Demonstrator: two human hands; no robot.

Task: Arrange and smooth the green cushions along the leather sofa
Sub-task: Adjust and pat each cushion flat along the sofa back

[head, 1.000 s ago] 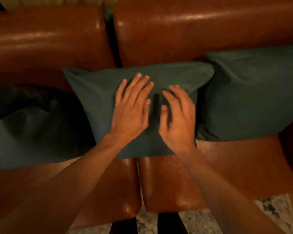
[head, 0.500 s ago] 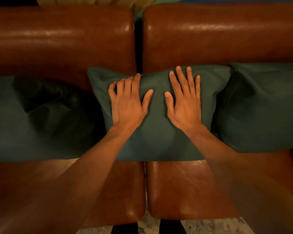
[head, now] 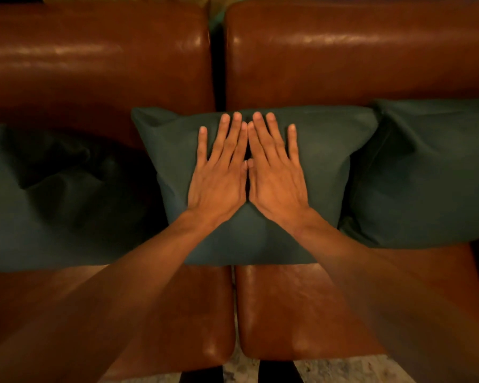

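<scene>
Head view: your hands lie flat on the middle cushion (head: pixel 324 150).
Left hand (head: pixel 219 181) and right hand (head: pixel 275 181) press side by side, fingers straight, on the leather sofa (head: pixel 343 56).

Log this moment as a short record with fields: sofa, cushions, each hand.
sofa: brown leather sofa, two sections
middle cushion: dark green fabric cushion straddling the gap between sections
left green cushion: creased, dented
right green cushion: smoother, touching the middle one
left hand: flat on the middle cushion, fingers straight
right hand: flat beside it, thumbs touching
</scene>
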